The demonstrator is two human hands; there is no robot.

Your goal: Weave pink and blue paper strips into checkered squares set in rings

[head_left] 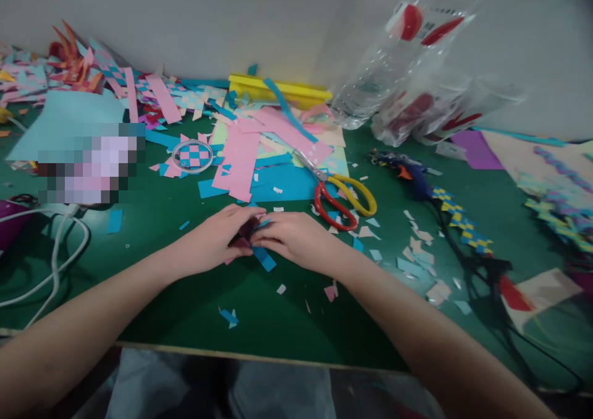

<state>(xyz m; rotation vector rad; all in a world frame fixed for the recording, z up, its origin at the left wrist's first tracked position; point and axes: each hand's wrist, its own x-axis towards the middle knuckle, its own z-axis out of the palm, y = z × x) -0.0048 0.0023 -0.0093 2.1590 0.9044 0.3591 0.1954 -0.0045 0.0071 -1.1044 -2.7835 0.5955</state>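
Close to the table's front, my left hand [225, 240] and my right hand [291, 238] meet with curled fingers around small pink and blue paper strips [265, 259]. A blue end sticks out below the fingertips; how the strips lie inside the hands is mostly hidden. Just beyond my right hand lie scissors [325, 177] with one red and one yellow handle, blades on the paper pile. Past my left hand is a clear ring [192, 157] with a pink and blue checkered paper weave inside it. Larger pink paper strips [237, 159] rest on a blue sheet [282, 184].
A yellow tray-like strip [278, 91] stands by the wall. Plastic-wrapped clear cups [417, 107] are at the back right. A light blue sheet [69, 119] and white cable [58, 252] lie left. Paper scraps [419, 252] and a checkered blue-yellow braid [461, 218] lie right.
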